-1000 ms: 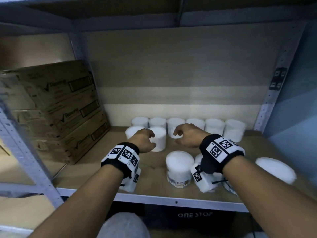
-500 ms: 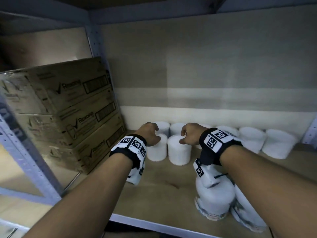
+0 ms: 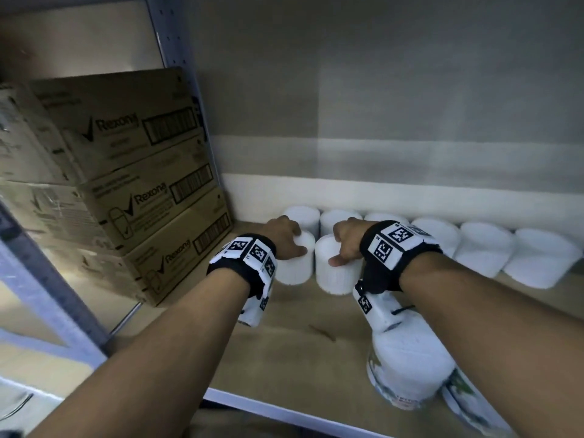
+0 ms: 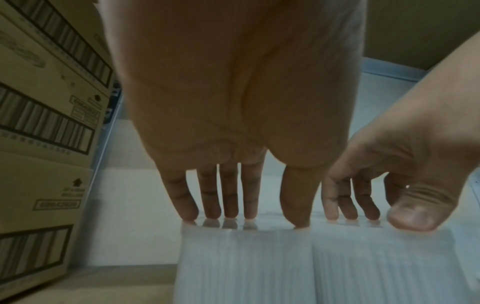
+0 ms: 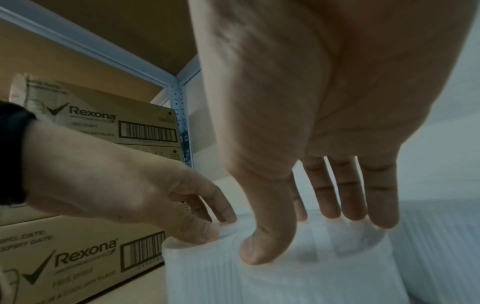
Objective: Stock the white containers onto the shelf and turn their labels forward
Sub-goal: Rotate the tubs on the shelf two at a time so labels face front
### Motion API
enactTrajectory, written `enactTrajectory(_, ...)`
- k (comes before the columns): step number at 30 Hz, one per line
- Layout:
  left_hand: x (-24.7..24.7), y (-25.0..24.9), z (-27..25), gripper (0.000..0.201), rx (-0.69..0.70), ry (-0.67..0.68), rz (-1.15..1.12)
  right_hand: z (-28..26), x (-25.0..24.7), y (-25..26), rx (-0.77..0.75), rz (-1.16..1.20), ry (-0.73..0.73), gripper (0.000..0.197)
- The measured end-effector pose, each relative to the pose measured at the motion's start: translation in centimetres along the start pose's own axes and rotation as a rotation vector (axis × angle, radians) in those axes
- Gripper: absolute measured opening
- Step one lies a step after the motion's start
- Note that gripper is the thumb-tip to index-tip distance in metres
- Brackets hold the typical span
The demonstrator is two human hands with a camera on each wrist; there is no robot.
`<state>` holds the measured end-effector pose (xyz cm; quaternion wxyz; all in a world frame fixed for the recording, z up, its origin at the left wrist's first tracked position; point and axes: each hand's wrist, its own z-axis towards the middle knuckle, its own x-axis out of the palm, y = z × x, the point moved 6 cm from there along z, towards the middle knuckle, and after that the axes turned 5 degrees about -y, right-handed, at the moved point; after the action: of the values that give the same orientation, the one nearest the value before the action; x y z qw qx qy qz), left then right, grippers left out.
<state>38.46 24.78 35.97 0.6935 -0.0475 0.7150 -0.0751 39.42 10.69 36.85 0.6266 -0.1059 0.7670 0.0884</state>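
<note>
Head view: second-row placement, in front of the back row [image 3: 436, 238].
Left hand [image 3: 284, 238]: fingers curled over left container [image 3: 295, 267].
Right hand [image 3: 346, 243]: grips right container [image 3: 336, 273], probably aligning it.

Dim, bluish light throughout — wrist views soft and blurred (edges bowed by wide lenses).

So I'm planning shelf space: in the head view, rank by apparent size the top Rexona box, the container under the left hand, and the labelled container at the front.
1. Top Rexona box.
2. Labelled front container, though nearness inflates it.
3. Container under the left hand.
</note>
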Motion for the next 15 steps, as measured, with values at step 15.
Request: enactTrajectory(15,0.8,0.4,0.2,0.051,0.003,-0.058,-0.060,-0.7,-1.1,0.1,-0.076,0.082,0.032,0.059)
